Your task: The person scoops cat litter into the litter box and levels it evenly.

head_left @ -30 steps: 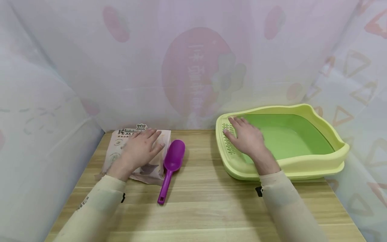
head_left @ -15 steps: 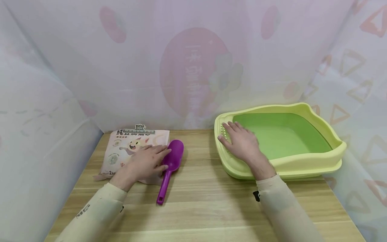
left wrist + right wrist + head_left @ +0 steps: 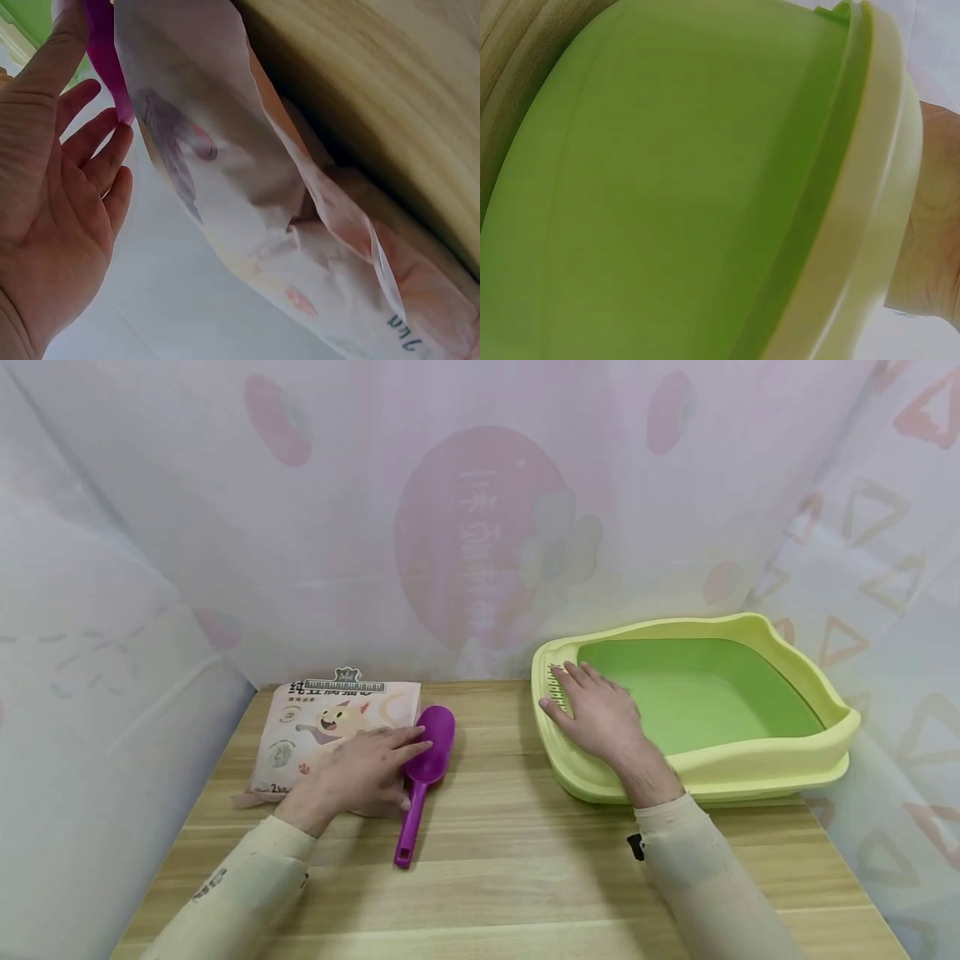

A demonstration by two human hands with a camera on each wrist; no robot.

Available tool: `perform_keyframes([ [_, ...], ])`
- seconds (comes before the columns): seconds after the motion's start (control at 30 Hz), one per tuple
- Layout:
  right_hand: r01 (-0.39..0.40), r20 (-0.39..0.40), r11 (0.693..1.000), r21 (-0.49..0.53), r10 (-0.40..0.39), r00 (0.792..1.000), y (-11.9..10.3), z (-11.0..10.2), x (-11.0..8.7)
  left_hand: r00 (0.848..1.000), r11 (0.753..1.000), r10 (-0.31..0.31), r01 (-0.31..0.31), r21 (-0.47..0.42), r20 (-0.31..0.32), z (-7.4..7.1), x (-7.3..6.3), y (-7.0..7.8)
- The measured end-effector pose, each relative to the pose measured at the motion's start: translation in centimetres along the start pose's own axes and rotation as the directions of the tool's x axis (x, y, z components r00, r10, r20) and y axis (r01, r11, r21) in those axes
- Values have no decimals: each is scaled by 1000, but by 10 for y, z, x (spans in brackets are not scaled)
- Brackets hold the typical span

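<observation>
A purple scoop [image 3: 441,731] lies on the table, its handle pointing toward me. My left hand [image 3: 358,770] reaches across a pink cat litter bag [image 3: 279,739] to the scoop's left side, fingertips over the bowl and thumb by the handle. Its fingers are loosely bent in the left wrist view, touching the scoop's edge [image 3: 109,64] without a clear grip. At the right, my right hand [image 3: 597,714] rests with spread fingers on the slotted end of a green litter box [image 3: 750,766]. The right wrist view shows mostly the box's outer wall [image 3: 667,180], which hides the fingers.
A wooden table [image 3: 495,860] carries everything. Pale printed curtains [image 3: 487,535] close in the back and both sides. A ruler-like strip with a bear-shaped top [image 3: 347,681] sits at the bag's far edge.
My left hand has moved right and nearer, from above the bag to the scoop. The scoop's handle end has shifted slightly right. My right hand has settled slightly left on the litter box.
</observation>
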State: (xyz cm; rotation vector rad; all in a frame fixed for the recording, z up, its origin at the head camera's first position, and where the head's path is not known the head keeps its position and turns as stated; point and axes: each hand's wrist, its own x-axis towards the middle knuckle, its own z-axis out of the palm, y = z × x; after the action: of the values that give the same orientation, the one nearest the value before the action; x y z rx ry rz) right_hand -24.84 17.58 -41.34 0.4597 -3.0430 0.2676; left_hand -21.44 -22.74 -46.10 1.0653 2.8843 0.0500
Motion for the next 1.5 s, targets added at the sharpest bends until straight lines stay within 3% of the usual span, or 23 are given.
perform_keyframes([
  [0.27,3,-3,1000,7,-3,1000,0,1,0,1000,999,10,-11,-35,-25,6,8,9],
  [0.53,3,-1,1000,10,-3,1000,-1,2,-1,999,997,-38,37,-67,-16,10,22,14],
  [0.9,5,-6,1000,8,-5,1000,-1,1,-1,994,998,-32,26,-57,-104,13,36,19],
  [1.1,4,-2,1000,8,-4,1000,-2,1,-1,990,998,-30,22,-57,-141,17,54,29],
  [1.27,-1,6,1000,7,1,1000,-3,2,0,989,996,-59,48,-78,-137,21,74,42],
  [1.5,-2,16,1000,11,2,1000,-5,2,0,989,998,-45,38,-50,-138,20,95,57],
])
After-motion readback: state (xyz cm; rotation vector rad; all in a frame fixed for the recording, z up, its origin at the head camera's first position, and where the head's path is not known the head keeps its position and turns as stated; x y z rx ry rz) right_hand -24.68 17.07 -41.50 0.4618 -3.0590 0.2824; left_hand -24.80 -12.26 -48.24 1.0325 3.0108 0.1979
